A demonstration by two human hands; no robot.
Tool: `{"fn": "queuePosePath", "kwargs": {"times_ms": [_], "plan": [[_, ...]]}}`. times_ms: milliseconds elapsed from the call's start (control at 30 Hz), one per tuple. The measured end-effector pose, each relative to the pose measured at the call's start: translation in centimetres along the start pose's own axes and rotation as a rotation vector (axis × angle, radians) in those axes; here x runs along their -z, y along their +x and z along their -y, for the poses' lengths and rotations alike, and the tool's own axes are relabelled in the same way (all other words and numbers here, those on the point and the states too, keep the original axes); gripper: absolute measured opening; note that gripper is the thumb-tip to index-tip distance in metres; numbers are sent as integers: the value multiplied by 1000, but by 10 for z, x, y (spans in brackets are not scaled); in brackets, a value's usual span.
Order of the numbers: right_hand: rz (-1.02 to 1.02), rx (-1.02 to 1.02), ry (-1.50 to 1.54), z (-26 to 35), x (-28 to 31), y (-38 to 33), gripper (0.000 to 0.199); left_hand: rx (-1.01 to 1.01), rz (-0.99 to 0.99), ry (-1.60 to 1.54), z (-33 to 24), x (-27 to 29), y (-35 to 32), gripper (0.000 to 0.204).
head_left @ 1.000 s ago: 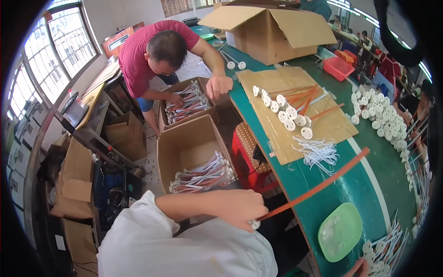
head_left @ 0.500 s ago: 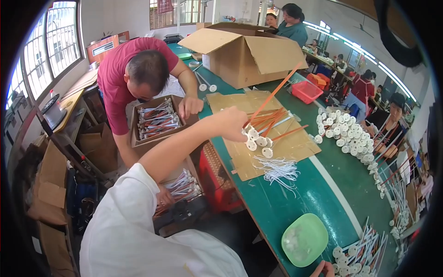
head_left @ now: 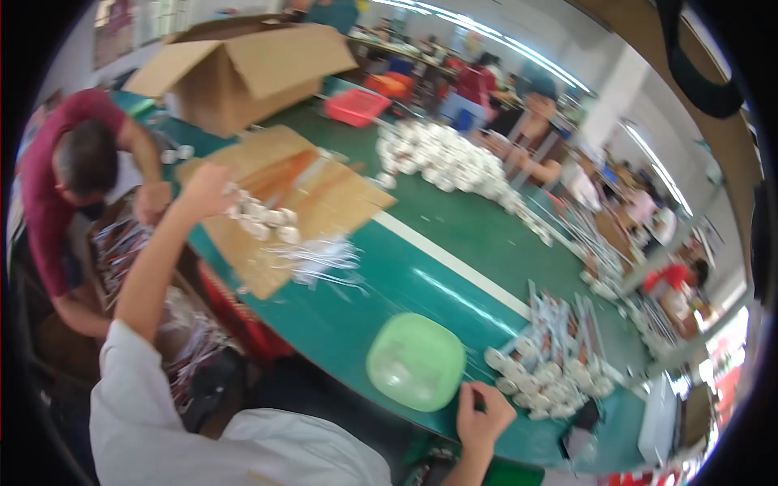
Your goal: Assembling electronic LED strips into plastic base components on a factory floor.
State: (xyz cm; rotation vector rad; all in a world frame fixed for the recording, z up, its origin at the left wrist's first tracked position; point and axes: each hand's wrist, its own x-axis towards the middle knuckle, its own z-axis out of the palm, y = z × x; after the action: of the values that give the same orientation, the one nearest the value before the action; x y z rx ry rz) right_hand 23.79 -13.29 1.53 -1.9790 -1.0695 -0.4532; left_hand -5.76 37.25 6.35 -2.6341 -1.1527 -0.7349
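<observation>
1. While blur hides whether the left grip (head_left: 211,191) is wide or closed, the white discs (head_left: 261,222) lie just to its right.
2. Taking the orange stems (head_left: 284,172) singly, near their discs, should avoid dragging neighbours.
3. Stem long axes run from the discs, pointing away and rightward of that grip.
4. Right grip (head_left: 484,415), beside the green bowl (head_left: 409,332): curled; contents cannot be told.

This is looking like a small factory workshop: heaps of alike white discs (head_left: 446,158) are covering parts of a long green table (head_left: 320,312), a big cardboard box (head_left: 275,69) is standing open, several people (head_left: 476,83) are occupying the room behind, and strip lights (head_left: 502,39) are running overhead in rows.
</observation>
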Motion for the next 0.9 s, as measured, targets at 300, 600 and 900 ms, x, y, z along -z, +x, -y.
{"fn": "queuePosePath", "kwargs": {"times_ms": [300,600,900], "plan": [[-147,49,-290,-11,48,26,7,-108,-134,-1238,-180,11,-106,12],[387,-33,-531,-46,67,126,26,205,-18,-1529,-197,-28,-130,14],[141,15,-349,-124,86,100,25,-52,-217,-1438,-237,9,-159,15]]}}
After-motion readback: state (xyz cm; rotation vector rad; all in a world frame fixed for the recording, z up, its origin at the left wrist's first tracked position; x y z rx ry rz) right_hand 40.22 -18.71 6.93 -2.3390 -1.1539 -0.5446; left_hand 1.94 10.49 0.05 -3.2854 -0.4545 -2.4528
